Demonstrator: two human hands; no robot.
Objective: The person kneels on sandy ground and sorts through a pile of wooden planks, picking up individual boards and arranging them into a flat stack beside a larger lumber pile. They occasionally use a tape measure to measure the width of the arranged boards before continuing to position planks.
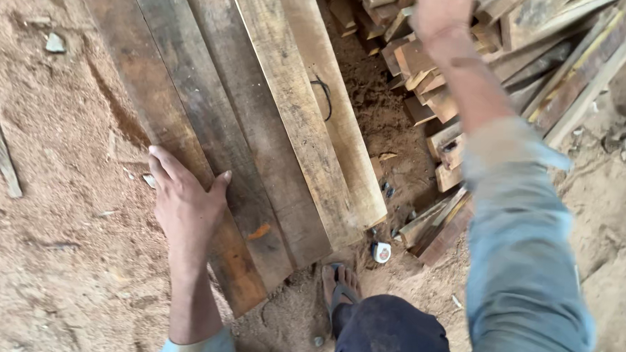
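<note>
Several long wooden planks [259,125] lie side by side on the sawdust floor, running from the top of the view toward my feet. My left hand [184,199] rests flat with spread fingers on the edge of the leftmost, darkest plank [156,94], near its close end. My right hand [440,14] is stretched far forward over a heap of short wood offcuts [427,83] at the top right; it is blurred and partly cut off by the frame, so its grip does not show. A black curved mark [324,93] is on one pale plank.
Sawdust [60,257] covers the ground at left. More rough boards [580,67] pile up at the right. A small white tape measure [381,252] lies by the plank ends. My sandalled foot [340,288] stands just below the planks. A wood scrap [2,151] lies far left.
</note>
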